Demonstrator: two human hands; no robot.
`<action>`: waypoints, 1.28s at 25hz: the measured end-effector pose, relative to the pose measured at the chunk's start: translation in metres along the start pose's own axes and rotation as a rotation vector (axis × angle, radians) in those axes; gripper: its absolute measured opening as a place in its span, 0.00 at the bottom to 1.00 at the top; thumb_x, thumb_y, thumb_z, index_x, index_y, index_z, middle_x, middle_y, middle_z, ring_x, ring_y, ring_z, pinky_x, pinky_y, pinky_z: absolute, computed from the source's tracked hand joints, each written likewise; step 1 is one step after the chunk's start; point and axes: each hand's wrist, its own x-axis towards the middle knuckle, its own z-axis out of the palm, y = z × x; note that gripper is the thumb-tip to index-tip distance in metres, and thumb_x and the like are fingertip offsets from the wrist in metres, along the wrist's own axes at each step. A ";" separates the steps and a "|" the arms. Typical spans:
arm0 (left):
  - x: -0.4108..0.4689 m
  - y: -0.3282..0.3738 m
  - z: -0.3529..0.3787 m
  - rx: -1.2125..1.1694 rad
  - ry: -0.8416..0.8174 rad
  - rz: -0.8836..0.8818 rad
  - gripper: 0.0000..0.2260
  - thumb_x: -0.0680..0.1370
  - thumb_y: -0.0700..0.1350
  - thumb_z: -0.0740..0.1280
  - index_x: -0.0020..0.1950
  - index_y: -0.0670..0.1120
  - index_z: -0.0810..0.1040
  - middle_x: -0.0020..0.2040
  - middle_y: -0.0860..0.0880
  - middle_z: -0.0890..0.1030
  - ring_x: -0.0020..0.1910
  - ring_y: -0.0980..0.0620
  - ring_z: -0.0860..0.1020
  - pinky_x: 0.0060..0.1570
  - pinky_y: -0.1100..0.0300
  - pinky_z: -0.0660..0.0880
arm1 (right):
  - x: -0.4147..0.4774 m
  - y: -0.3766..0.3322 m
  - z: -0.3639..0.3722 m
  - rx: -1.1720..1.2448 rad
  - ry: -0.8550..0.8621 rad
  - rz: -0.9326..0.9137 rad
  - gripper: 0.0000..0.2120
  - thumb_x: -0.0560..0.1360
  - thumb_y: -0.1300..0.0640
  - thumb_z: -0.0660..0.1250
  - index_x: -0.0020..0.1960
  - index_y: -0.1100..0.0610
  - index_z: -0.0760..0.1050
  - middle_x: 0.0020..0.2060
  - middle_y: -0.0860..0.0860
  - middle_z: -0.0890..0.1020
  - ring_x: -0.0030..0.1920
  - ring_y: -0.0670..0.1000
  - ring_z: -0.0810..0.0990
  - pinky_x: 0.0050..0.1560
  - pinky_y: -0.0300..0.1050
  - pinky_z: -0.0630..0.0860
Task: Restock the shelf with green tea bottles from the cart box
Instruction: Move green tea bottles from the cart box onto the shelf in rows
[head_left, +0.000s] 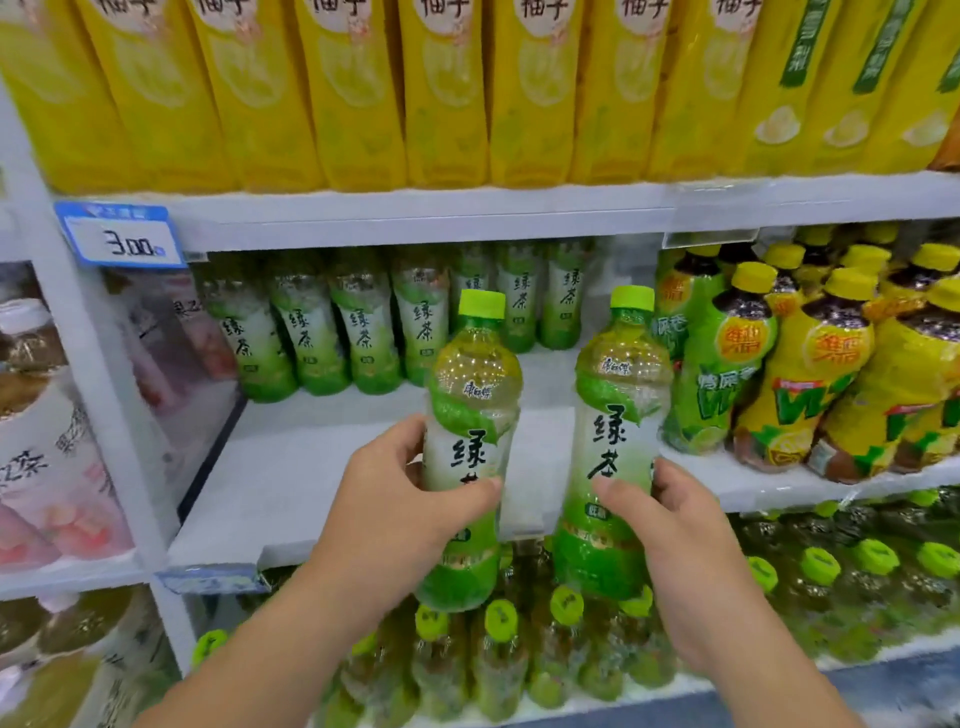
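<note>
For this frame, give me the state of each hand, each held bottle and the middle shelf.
Left hand: closed around a bottle.
Right hand: closed around a bottle.
Left bottle: upright, capped, held.
Right bottle: upright, capped, held.
Middle shelf: bare in front, green tea row at back.

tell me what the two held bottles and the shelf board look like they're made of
Left bottle and right bottle: likely clear glossy plastic, since liquid and bubbles show through; printed film label, matte green cap. Shelf board: smooth, white, probably painted metal, though that is uncertain.
</note>
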 end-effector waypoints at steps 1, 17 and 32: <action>0.011 -0.004 -0.001 -0.004 0.011 0.033 0.15 0.71 0.37 0.78 0.51 0.52 0.82 0.43 0.56 0.87 0.42 0.57 0.86 0.38 0.63 0.82 | 0.014 0.001 0.003 0.019 -0.001 -0.032 0.08 0.74 0.60 0.72 0.52 0.54 0.82 0.45 0.53 0.88 0.47 0.57 0.87 0.52 0.60 0.82; 0.125 -0.070 0.035 -0.069 0.190 0.436 0.27 0.68 0.49 0.78 0.65 0.51 0.77 0.53 0.56 0.85 0.53 0.55 0.84 0.54 0.51 0.82 | 0.137 0.038 0.027 -0.037 -0.176 -0.445 0.16 0.71 0.59 0.74 0.57 0.53 0.80 0.48 0.51 0.88 0.50 0.55 0.86 0.54 0.57 0.81; 0.171 -0.070 0.040 0.300 0.218 0.346 0.15 0.74 0.52 0.76 0.59 0.52 0.80 0.54 0.56 0.84 0.54 0.54 0.81 0.59 0.51 0.79 | 0.206 0.034 0.028 -0.314 -0.135 -0.416 0.21 0.77 0.51 0.71 0.67 0.53 0.73 0.59 0.48 0.82 0.58 0.49 0.81 0.61 0.49 0.76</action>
